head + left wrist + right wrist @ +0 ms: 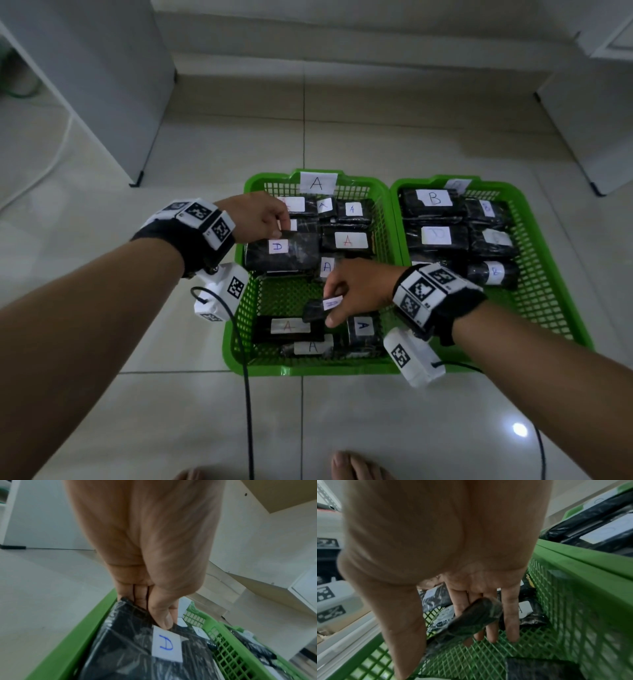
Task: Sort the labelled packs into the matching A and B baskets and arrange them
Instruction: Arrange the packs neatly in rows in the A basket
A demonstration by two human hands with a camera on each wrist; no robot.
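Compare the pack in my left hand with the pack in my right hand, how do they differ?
The pack in the left hand is large, flat and boxy; the pack in the right hand is small and narrow. The large one sits at the left wall of the A basket, pinched at its far edge by the left hand; the small one is gripped by the right hand above the mesh floor. Both are black, plastic-wrapped, white-labelled.

Bare mesh mid A basket [239,322]; packs [346,240] crowd far, near ends.
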